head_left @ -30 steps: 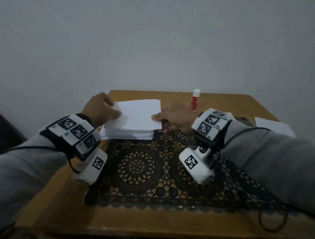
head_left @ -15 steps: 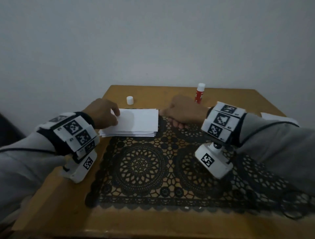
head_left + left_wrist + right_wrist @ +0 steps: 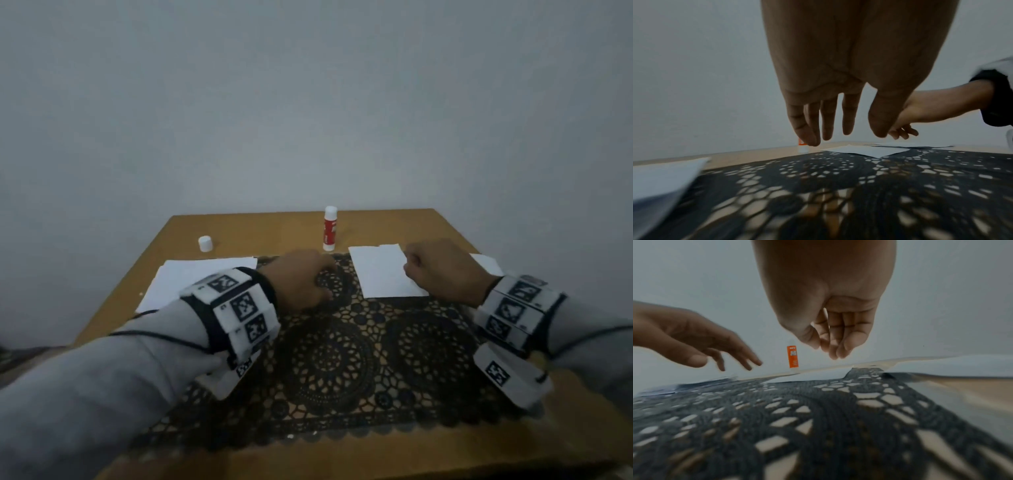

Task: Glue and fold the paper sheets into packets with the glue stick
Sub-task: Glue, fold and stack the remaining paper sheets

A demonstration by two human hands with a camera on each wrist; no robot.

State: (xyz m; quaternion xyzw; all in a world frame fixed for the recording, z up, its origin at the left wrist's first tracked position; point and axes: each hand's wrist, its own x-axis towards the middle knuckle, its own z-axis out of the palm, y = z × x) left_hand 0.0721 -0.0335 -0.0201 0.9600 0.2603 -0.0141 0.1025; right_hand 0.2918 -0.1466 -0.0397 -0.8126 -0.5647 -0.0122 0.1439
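Since half a second ago one sheet [image 3: 387, 274] has come off the stack [image 3: 191, 279] and now lies flat on the right part of the mat [image 3: 329, 356], with the right hand [image 3: 442, 270] hovering at its right edge; left hand [image 3: 301, 279] has left the stack and moved to mid-mat. Sheet is unfolded as far as can be seen, with a small notch or second edge at its far side, too blurred to tell which. Glue stick [image 3: 330, 229] stands upright on the worktop [image 3: 274, 226] just beyond the mat, uncapped it seems, since a white cap [image 3: 205, 244] sits apart to the left near the stack's far corner. More paper [image 3: 486, 265] lies at the right past the right hand, mostly hidden. Right hand: fingers loosely curled, nothing held, per the right wrist view [image 3: 830, 331]. Left hand: fingers hang straight and relaxed above the mat, empty, per the left wrist view [image 3: 830, 113]. Probable next step is reaching for the glue stick, so gluing is not yet begun on this sheet. Risks: a reach across could knock the upright stick over; the lacy mat is uneven, so glue pressure may wrinkle or tear the sheet or let it slide if the other hand does not pin it; an open stick may dry out.
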